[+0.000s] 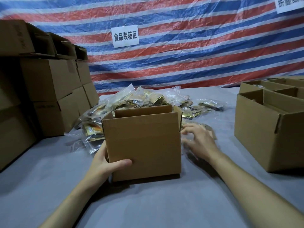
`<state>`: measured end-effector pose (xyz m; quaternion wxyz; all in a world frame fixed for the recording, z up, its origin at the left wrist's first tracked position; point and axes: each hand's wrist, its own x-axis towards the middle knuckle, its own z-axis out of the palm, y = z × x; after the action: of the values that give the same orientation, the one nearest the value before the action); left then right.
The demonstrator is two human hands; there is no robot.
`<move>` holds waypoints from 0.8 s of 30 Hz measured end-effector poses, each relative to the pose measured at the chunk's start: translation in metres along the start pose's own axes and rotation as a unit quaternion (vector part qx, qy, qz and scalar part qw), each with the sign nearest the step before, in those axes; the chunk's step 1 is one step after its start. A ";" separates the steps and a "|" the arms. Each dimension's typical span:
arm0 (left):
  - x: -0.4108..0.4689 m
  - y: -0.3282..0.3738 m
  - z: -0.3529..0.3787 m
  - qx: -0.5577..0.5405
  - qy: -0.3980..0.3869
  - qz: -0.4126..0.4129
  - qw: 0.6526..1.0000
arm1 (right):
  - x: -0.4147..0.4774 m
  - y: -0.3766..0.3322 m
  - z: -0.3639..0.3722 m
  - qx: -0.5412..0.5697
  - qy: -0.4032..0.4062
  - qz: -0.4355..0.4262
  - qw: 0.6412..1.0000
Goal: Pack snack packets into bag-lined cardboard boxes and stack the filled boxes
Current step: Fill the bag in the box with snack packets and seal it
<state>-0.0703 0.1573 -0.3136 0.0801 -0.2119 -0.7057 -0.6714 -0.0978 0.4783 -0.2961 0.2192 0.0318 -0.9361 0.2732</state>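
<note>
Left hand: thumb flat across the front face and fingers curled round the left side of a small open-topped brown cardboard box, gripping its lower corner. Right hand, blurred: fingers spread wide, lying on clear packets just right of that box. Beyond both hands, a heap of gold and clear snack packets. Under everything, a grey cloth-covered tabletop. Left of the left hand, stacked closed brown cartons; right of the right hand, open brown cartons. Backdrop: red, blue and white striped tarpaulin bearing a white paper sign.
</note>
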 end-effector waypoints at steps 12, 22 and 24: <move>0.003 -0.002 -0.002 -0.008 0.024 -0.005 1.000 | 0.010 0.015 -0.024 0.182 0.303 0.158 0.922; 0.003 -0.005 -0.001 0.003 0.014 0.004 1.000 | 0.008 0.016 -0.006 0.128 0.088 0.208 0.966; 0.003 -0.005 0.000 0.008 0.014 0.005 1.000 | 0.004 0.007 -0.012 0.095 0.152 0.158 0.971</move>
<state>-0.0754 0.1575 -0.3164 0.0954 -0.2050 -0.7089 -0.6681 -0.0984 0.4912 -0.2889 0.3090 -0.1379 -0.8545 0.3942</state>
